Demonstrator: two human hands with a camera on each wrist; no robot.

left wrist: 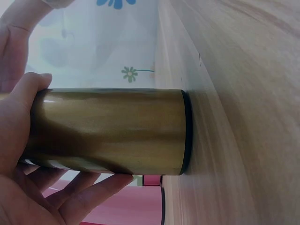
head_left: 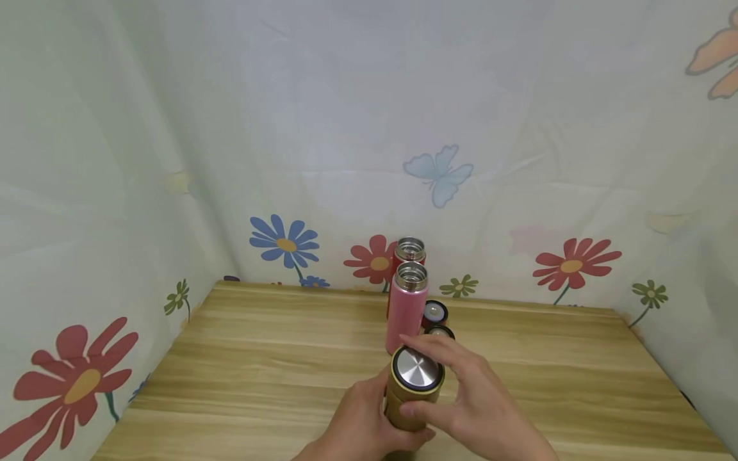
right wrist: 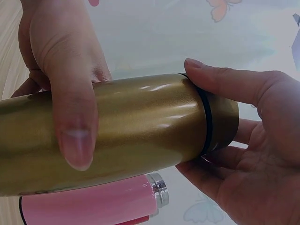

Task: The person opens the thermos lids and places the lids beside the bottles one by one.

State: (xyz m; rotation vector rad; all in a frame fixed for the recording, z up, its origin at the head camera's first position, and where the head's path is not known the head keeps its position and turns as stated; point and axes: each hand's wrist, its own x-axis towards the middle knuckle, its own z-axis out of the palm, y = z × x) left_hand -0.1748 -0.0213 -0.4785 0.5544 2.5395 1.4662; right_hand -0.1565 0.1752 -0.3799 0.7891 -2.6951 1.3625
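A gold thermos with a silver-topped lid stands upright near the front of the table. My left hand grips its body, thumb across the near side, as the right wrist view shows. Around the lid curl the fingers and thumb of my right hand, with a dark ring showing between lid and body. Just behind stands a pink thermos, its steel mouth uncovered. A red thermos, also without its lid, is mostly hidden behind the pink one.
Two dark-rimmed lids, one farther back and a nearer one partly covered by my right hand, lie right of the pink thermos. The wood-grain table ends at a flower-printed cloth behind and on both sides.
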